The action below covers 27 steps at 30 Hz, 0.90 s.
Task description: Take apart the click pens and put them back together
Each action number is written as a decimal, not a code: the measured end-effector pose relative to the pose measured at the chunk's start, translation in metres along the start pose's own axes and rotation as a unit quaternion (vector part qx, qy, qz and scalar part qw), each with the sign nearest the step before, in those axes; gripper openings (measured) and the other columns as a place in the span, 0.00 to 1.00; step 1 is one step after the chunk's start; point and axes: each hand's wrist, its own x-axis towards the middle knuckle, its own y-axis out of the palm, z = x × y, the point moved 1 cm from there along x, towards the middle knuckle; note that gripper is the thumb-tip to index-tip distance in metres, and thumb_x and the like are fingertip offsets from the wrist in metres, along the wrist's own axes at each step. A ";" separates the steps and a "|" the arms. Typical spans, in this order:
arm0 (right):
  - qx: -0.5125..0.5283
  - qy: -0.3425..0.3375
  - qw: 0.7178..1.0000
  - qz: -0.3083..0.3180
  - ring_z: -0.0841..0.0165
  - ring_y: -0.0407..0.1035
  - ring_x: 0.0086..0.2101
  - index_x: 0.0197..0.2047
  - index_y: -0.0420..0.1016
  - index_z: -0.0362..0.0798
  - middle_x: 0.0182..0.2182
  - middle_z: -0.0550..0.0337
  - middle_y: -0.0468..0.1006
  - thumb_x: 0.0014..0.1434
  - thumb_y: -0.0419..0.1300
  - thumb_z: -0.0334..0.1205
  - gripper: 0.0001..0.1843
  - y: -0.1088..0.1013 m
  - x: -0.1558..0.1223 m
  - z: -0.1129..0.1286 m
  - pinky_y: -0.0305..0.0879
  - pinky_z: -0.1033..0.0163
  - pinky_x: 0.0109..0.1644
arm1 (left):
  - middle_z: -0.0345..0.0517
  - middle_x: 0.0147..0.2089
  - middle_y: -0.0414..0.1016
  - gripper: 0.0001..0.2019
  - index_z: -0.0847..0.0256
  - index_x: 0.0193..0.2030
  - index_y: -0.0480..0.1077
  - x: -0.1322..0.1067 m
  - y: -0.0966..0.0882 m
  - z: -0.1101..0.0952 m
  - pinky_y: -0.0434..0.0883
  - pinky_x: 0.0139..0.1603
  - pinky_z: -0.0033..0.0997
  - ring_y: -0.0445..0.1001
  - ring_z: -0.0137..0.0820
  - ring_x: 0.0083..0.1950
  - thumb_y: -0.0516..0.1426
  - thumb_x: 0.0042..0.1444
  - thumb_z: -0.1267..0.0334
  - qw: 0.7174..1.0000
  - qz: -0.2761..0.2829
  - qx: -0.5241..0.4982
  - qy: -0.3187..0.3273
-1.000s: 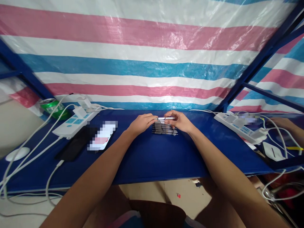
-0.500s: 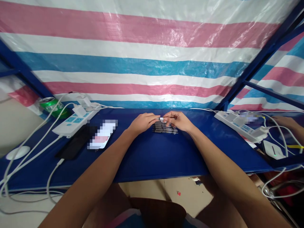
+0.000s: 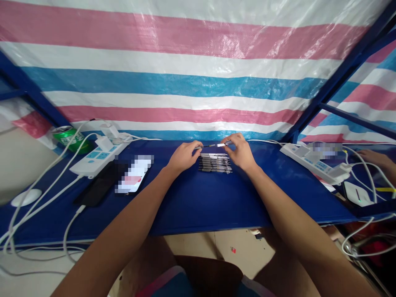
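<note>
My left hand [image 3: 185, 156] pinches a slim pen [image 3: 208, 145] whose thin dark end points right, above the back of the desk. Facing it, a white pen part [image 3: 221, 144] sits between the fingertips of my right hand [image 3: 240, 152]; whether it is a cap or a barrel I cannot tell. The two pieces lie in line, their ends very close together. Just below them, several pens [image 3: 215, 163] lie side by side in a neat stack of rows on the desk, between my hands.
The blue desk [image 3: 210, 202] carries a power strip [image 3: 97, 159], a black phone [image 3: 100, 185], a lit phone [image 3: 136, 175], a white mouse [image 3: 26, 198] and a green can [image 3: 72, 139] at left. At right are another power strip [image 3: 312, 165], a white box [image 3: 357, 194] and loose cables.
My hands have moved apart and slightly up, away from the laid-out pens. The pen's thin dark end and the white part now show between them.
</note>
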 end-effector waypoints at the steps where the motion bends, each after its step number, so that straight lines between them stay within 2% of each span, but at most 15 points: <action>1: -0.003 0.000 1.000 -0.002 0.53 0.70 0.50 0.48 0.81 0.52 0.43 0.52 0.82 0.67 0.61 0.35 0.09 -0.001 0.000 0.000 0.71 0.46 0.56 | 0.46 0.53 0.83 0.12 0.55 0.56 0.76 0.000 0.000 0.001 0.73 0.58 0.42 0.80 0.41 0.54 0.55 0.72 0.61 1.000 -0.007 -0.007 -0.009; 5: -0.004 0.002 1.000 -0.020 0.53 0.71 0.51 0.50 0.80 0.53 0.45 0.52 0.83 0.69 0.61 0.40 0.08 0.000 0.000 -0.003 0.72 0.48 0.54 | 0.48 0.56 0.81 0.09 0.56 0.52 0.77 0.002 0.001 0.004 0.72 0.64 0.42 0.78 0.41 0.59 0.58 0.69 0.61 0.998 -0.042 -0.050 -0.011; 8: 0.009 0.041 0.998 -0.044 0.57 0.75 0.46 0.56 0.77 0.51 0.46 0.52 0.83 0.69 0.61 0.44 0.15 0.002 -0.001 -0.012 0.74 0.50 0.52 | 0.49 0.53 0.81 0.09 0.58 0.50 0.78 0.002 0.005 0.008 0.76 0.59 0.39 0.80 0.38 0.54 0.60 0.68 0.59 0.988 -0.078 -0.122 -0.049; 11: 0.010 0.106 0.994 -0.019 0.60 0.77 0.36 0.70 0.66 0.49 0.41 0.55 0.84 0.70 0.59 0.47 0.28 0.000 -0.002 -0.027 0.74 0.54 0.46 | 0.48 0.48 0.82 0.17 0.58 0.60 0.74 0.001 0.006 0.013 0.78 0.53 0.36 0.82 0.35 0.46 0.61 0.67 0.58 0.975 -0.093 -0.173 -0.108; 13: -0.018 0.141 0.990 0.007 0.60 0.77 0.35 0.72 0.64 0.47 0.37 0.55 0.84 0.70 0.59 0.47 0.31 -0.003 -0.003 -0.038 0.73 0.55 0.45 | 0.47 0.46 0.82 0.25 0.57 0.69 0.68 -0.001 0.003 0.015 0.77 0.52 0.37 0.82 0.35 0.43 0.61 0.66 0.60 0.977 -0.089 -0.143 -0.133; 15: -0.065 0.172 0.982 0.043 0.59 0.78 0.35 0.67 0.70 0.46 0.34 0.55 0.83 0.70 0.58 0.46 0.26 -0.007 -0.005 -0.049 0.72 0.56 0.45 | 0.46 0.43 0.82 0.29 0.56 0.73 0.64 -0.002 -0.002 0.015 0.76 0.53 0.38 0.81 0.37 0.43 0.61 0.66 0.61 0.984 -0.070 -0.075 -0.148; 18: -0.156 0.216 0.956 0.124 0.58 0.78 0.36 0.58 0.79 0.48 0.35 0.52 0.84 0.69 0.58 0.44 0.18 -0.010 -0.009 -0.062 0.70 0.57 0.45 | 0.50 0.43 0.82 0.30 0.57 0.74 0.64 -0.004 -0.011 0.016 0.74 0.55 0.43 0.81 0.44 0.47 0.60 0.66 0.62 0.982 -0.014 0.030 -0.187; 21: -0.232 0.247 0.923 0.179 0.55 0.79 0.40 0.52 0.82 0.49 0.40 0.48 0.85 0.67 0.59 0.43 0.15 -0.011 -0.013 -0.072 0.69 0.56 0.47 | 0.58 0.48 0.82 0.32 0.59 0.75 0.62 -0.008 -0.020 0.019 0.74 0.55 0.48 0.81 0.52 0.51 0.60 0.65 0.60 0.960 0.052 0.107 -0.255; 24: -0.257 0.250 0.911 0.205 0.54 0.78 0.44 0.50 0.82 0.47 0.43 0.46 0.85 0.67 0.59 0.41 0.14 -0.012 -0.014 -0.078 0.69 0.56 0.49 | 0.65 0.52 0.81 0.36 0.59 0.77 0.58 -0.012 -0.025 0.024 0.75 0.52 0.52 0.81 0.58 0.52 0.58 0.64 0.58 0.934 0.110 0.155 -0.302; 27: -0.267 0.240 0.908 0.214 0.54 0.78 0.47 0.50 0.82 0.46 0.47 0.44 0.83 0.66 0.59 0.39 0.14 -0.013 -0.013 -0.083 0.69 0.57 0.52 | 0.69 0.54 0.79 0.30 0.63 0.70 0.67 -0.014 -0.027 0.031 0.76 0.51 0.53 0.80 0.60 0.53 0.57 0.63 0.58 0.915 0.145 0.184 -0.328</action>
